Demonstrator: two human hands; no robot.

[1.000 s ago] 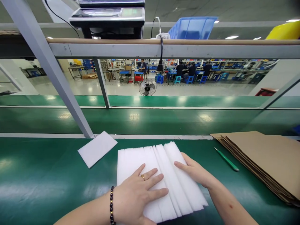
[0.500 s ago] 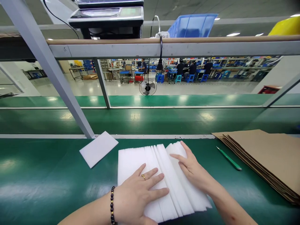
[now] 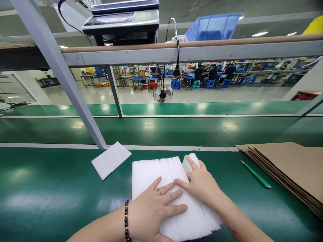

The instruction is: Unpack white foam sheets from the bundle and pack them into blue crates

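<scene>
A fanned stack of white foam sheets [image 3: 151, 171] lies on the green bench [image 3: 50, 195] in front of me. My left hand [image 3: 153, 210], with a ring and a dark bead bracelet, rests flat on the stack's near left part, fingers spread. My right hand [image 3: 200, 183] lies on the stack's right sheets, fingers stretched out and pressing them, forefinger pointing to the far edge. A single white foam sheet [image 3: 111, 159] lies apart, to the left of the stack.
A pile of brown cardboard sheets [image 3: 290, 168] lies at the right, with a green pen [image 3: 255, 174] beside it. A slanted grey frame post [image 3: 60, 77] stands at the left. Above is a shelf rail with a scale and a blue crate. A green conveyor runs behind.
My right hand has slid left over the fanned sheets, pushing the right ones closer to the rest. The left hand has stayed flat on the stack.
</scene>
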